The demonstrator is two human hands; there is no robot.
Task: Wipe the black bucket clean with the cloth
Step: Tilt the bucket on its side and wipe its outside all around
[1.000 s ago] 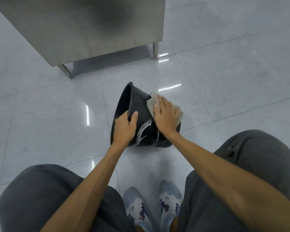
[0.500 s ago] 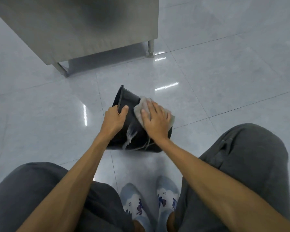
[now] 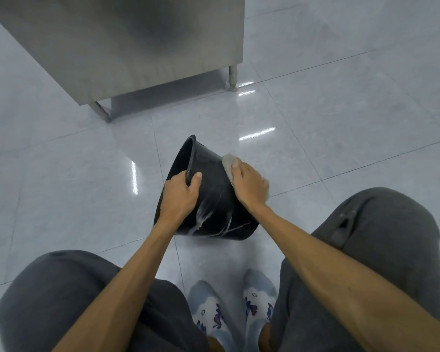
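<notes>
Black bucket lies tipped on its side on the glossy tiled floor, mouth facing left; pale streaks on the near wall. Left hand grips the rim; right hand presses the cloth against the outer wall. Steel cabinet stands beyond.

There was one black bucket, one cloth, two hands, two patterned socks and one steel cabinet.

Cool, even overhead light, streaky glare on the glossy floor, wide-angle bending at edges.
</notes>
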